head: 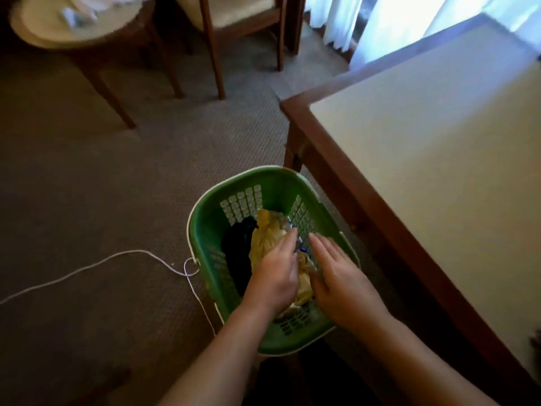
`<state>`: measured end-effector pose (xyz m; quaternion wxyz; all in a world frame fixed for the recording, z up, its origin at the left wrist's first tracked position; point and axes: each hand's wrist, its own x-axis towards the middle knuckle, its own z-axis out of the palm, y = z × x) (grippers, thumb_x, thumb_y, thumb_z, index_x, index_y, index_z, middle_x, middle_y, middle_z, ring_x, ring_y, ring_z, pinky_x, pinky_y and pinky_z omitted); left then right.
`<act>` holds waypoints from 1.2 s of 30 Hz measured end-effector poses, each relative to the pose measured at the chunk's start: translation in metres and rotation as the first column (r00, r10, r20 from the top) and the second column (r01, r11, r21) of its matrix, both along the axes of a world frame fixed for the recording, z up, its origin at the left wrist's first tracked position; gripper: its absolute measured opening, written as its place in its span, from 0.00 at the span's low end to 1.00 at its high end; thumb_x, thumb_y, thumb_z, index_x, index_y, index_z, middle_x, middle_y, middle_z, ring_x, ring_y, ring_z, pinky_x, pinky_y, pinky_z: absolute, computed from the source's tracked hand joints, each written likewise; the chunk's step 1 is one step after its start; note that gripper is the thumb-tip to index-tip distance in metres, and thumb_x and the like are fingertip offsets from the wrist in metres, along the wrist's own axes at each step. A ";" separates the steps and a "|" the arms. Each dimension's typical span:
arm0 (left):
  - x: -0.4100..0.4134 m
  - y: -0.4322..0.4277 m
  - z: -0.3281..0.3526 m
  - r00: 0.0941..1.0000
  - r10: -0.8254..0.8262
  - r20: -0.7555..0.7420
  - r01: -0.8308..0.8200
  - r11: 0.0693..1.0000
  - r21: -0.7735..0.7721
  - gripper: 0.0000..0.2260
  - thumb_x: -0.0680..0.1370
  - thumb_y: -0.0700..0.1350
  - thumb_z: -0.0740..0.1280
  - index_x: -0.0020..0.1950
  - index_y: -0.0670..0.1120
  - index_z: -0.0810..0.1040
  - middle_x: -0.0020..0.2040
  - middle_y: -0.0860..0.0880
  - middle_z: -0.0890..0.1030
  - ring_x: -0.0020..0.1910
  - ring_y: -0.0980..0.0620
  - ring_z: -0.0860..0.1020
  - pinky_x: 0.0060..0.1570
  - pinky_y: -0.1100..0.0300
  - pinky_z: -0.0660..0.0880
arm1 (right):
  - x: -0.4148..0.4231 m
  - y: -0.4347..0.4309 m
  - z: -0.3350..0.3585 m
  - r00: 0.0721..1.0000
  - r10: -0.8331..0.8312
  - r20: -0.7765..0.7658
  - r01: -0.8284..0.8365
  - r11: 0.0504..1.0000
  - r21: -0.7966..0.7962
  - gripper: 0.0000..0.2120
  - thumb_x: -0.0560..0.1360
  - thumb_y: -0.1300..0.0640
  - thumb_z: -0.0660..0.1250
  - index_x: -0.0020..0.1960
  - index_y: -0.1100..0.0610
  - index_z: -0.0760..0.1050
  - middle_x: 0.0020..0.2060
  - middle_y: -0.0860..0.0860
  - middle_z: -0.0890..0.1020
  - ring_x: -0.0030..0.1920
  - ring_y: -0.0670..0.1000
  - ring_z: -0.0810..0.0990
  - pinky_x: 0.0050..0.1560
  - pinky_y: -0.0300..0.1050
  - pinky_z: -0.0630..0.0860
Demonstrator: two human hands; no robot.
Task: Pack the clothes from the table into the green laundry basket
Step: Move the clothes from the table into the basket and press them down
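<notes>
- Your left hand (273, 276): nearest item, reaching down into the basket, palm down, fingers extended and slightly curled over a pale yellow crumpled garment (268, 234). It presses on the cloth; whether it actually grips a fold, you cannot tell.
- Your right hand (339, 279): just beside the left, palm down, fingers straight and together, flat and open against the same heap. It appears to hold nothing.
- Green perforated plastic laundry basket (205, 227): stands on the carpet directly below you, beside the table leg. Contents: the yellow garment, a dark, near-black garment (237, 253) on the left side, and a small blue-and-white scrap of fabric (301, 247) showing between your hands.
- White cord (87, 266): lies on the brown carpet (87, 186), looping up to the basket's left rim.
- Wooden-framed table with pale top (439, 148): to your right; the visible surface carries no clothes, though its near corner is out of view.
- Round pale side table (58, 33) and wooden chair (222, 19): far left, blurred; pale items lie on the round one, unidentifiable.
- Step in hand, by judgement: tamping the load down, packing nearly complete.
- Next move calls for: lift both hands clear, then check the unseen table area for leftovers.
</notes>
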<state>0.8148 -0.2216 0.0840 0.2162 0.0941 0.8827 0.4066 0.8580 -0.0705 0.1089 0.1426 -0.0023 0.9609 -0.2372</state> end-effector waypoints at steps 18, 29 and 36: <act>0.045 0.145 0.180 0.801 -0.492 -0.341 0.546 0.834 0.079 0.24 0.86 0.45 0.58 0.83 0.52 0.60 0.81 0.52 0.64 0.80 0.59 0.60 0.76 0.67 0.57 | 0.127 0.106 0.176 0.773 -0.529 -0.351 0.542 0.838 -0.070 0.32 0.81 0.52 0.63 0.82 0.50 0.54 0.78 0.52 0.65 0.79 0.50 0.61 0.77 0.43 0.57; 0.124 0.295 0.200 0.560 -0.747 -0.358 0.803 0.596 0.013 0.24 0.86 0.44 0.59 0.83 0.53 0.60 0.81 0.52 0.64 0.78 0.52 0.65 0.72 0.64 0.63 | 0.237 0.208 0.190 0.476 -0.811 -0.339 0.805 0.557 -0.202 0.30 0.83 0.48 0.61 0.82 0.48 0.54 0.79 0.47 0.62 0.79 0.45 0.57 0.77 0.42 0.57; 0.162 0.369 0.190 0.465 -0.850 -0.249 0.872 0.489 -0.039 0.24 0.86 0.49 0.58 0.83 0.53 0.58 0.82 0.51 0.61 0.78 0.52 0.65 0.68 0.72 0.59 | 0.295 0.302 0.158 0.518 -0.851 -0.091 0.823 0.466 0.324 0.52 0.73 0.33 0.66 0.79 0.42 0.29 0.79 0.51 0.30 0.79 0.61 0.31 0.70 0.74 0.31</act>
